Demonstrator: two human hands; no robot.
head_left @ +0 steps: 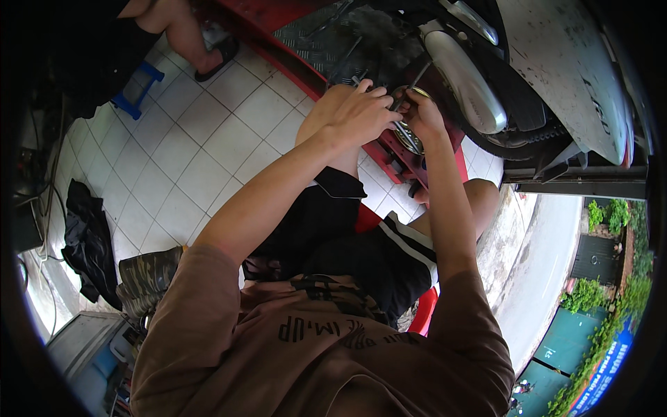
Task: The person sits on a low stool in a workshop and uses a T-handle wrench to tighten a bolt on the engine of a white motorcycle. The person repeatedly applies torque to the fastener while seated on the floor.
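My left hand (365,111) is closed round a silver rod-shaped metal tool (404,132), whose exact kind I cannot make out. Close beside it, the fingers of my right hand (424,117) pinch a thin dark rod (420,74) that slants up and away. Both hands are nearly touching over a round metal dish (415,144), its contents mostly hidden by my fingers. The dish rests at the end of a red metal platform (399,163). Just beyond my right hand is a motorbike's silver exhaust cover (467,80).
The motorbike's grey body panel (566,69) and rear wheel (514,147) fill the upper right. At the upper left, another person's leg (186,38) is near a blue stool (139,90). A black cloth (89,236) lies at the left. A road (542,250) runs outside.
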